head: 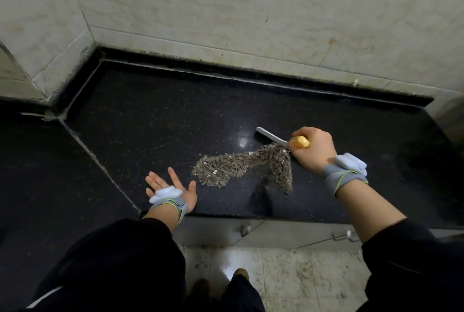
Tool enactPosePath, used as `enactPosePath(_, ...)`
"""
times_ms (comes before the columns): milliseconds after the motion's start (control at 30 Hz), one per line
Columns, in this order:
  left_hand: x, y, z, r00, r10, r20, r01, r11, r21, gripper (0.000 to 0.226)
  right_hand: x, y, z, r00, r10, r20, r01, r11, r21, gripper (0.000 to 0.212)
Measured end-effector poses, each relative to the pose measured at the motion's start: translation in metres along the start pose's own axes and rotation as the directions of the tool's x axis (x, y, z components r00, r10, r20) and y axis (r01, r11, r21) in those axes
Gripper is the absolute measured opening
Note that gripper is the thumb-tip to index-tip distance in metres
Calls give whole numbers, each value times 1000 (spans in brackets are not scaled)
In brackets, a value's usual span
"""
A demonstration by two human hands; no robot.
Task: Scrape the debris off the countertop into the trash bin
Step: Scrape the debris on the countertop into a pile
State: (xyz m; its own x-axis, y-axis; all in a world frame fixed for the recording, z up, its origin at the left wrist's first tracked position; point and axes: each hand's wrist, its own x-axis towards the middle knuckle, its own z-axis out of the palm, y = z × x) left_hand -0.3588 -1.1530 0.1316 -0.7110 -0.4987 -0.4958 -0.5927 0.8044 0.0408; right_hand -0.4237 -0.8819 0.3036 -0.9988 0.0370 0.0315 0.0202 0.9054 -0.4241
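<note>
The scraper [270,136] is held in the right hand [313,151], the grip curled round its yellow handle so the blade can be dragged. The debris [241,168] is heaped on the worktop [150,123] near its front edge. The left hand [170,188] is laid nearby with its grip spread flat, probably for bracing. No trash bin is seen.

Black surface [150,115], finely speckled | grey-brown debris [226,168] flecked white, near front edge | scraper [272,137]: yellow handle, white blade | cream marbled wall tiles [200,5] | grey wristbands [341,180], lime trim | black sleeves [113,261] | pale speckled floor [288,274]
</note>
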Motion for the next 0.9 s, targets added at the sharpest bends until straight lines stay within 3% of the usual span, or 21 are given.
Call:
enactPosePath(300, -4, -1, -2, 1000, 31, 6, -31, 999, -11, 84, -21, -14, -16, 980, -137, 142, 131, 990, 51, 20)
enactPosePath(633, -10, -6, -7, 998, 59, 13, -60, 997, 57, 84, -29, -16, -31, 956, -150, 251, 145, 989, 38, 13)
enactPosePath(900, -12, -7, -8, 998, 67, 13, -67, 995, 67, 84, -16, -22, -35, 989, -130, 73, 123, 988, 96, 16)
